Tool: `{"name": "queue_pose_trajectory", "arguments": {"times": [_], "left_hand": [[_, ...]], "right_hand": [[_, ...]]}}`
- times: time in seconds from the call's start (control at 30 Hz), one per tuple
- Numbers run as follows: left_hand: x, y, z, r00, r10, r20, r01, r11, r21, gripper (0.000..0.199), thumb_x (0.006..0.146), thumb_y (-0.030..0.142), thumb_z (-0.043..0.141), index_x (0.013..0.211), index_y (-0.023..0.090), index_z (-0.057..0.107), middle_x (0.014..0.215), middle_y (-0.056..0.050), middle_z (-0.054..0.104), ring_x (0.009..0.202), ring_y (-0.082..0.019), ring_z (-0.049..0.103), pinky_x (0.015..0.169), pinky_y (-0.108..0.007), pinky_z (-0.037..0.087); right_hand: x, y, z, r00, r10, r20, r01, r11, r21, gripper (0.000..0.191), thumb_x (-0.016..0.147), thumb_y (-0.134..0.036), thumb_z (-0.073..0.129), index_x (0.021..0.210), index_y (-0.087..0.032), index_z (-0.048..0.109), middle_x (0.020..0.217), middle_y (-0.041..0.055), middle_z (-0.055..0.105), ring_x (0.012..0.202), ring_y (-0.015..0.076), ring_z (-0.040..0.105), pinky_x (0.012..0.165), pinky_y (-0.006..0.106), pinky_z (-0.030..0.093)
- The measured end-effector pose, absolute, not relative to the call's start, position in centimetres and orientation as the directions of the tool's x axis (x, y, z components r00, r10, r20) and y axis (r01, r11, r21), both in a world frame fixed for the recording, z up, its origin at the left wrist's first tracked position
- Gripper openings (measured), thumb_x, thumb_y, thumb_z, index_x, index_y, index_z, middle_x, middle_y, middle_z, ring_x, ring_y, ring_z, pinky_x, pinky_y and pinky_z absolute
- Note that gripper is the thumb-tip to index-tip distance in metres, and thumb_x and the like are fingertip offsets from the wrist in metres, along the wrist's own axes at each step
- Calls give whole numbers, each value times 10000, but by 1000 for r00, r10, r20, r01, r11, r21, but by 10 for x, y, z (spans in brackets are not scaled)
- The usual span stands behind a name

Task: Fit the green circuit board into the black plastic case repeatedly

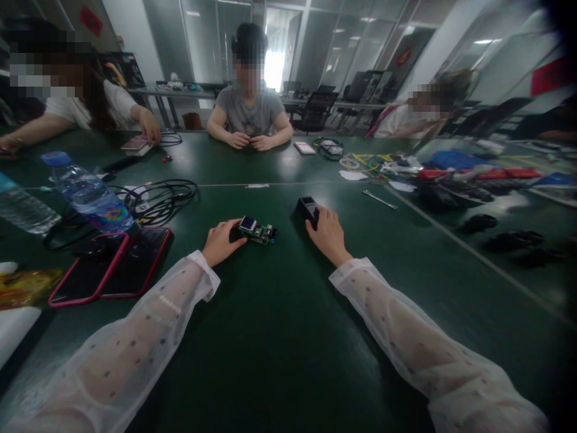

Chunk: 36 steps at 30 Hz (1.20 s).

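Note:
A small green circuit board [264,233] with a dark square screen lies on the green tabletop [270,337]. My left hand [223,242] grips the board's left end between thumb and fingers. To the right of the board, my right hand [330,236] is closed around the near right side of a black box-shaped device [308,209] with a small display on top. The device rests on the table, and my fingers partly cover it. The board and the device are apart.
At left are water bottles [92,192], black cables [166,201] and two red-edged phones [139,261]. A wrench [380,199] lies right of the black device, with wires [369,163] and tools beyond. Several people sit around the table; one faces me [250,114].

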State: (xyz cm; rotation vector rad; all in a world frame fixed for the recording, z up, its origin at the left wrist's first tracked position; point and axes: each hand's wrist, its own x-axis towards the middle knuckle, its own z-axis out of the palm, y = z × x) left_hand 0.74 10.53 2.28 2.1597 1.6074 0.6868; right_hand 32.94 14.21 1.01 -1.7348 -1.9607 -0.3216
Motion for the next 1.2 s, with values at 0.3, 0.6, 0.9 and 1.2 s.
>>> {"name": "queue_pose_trajectory", "arguments": {"times": [0.3,0.6,0.9,1.2], "left_hand": [[7,106,21,233,957,174,779,-290,555,537,856,407,610,1343,237,460,1314,-96,586,1236,-298,509,1009,-509,376],[8,106,21,223,956,189,787,-291,544,523,853,402,607,1332,248,466,1316,-82,592,1234,-305,509,1001,-511,376],[8,109,20,229,954,195,796,-299,527,481,849,421,589,1273,211,502,1283,-109,608,1219,-320,520,987,-508,385],[7,110,16,159,970,186,713,-243,658,787,828,630,549,1455,223,302,1355,-132,566,1298,-307,481,1057,-509,339]], "right_hand": [[322,135,20,-59,782,621,906,303,-295,475,921,-320,452,1350,-119,407,1235,195,523,1152,321,482,960,504,429],[261,101,35,-169,778,604,527,590,-612,536,957,-410,461,1436,-245,287,1425,137,423,1264,268,477,1030,461,441],[249,96,27,-400,753,523,454,658,-601,550,927,-367,528,1427,-253,329,1337,127,494,1219,275,505,1046,513,422],[254,106,18,-494,766,411,471,633,-614,570,870,-319,617,1379,-238,373,1335,128,508,1215,291,510,1026,550,430]]}}
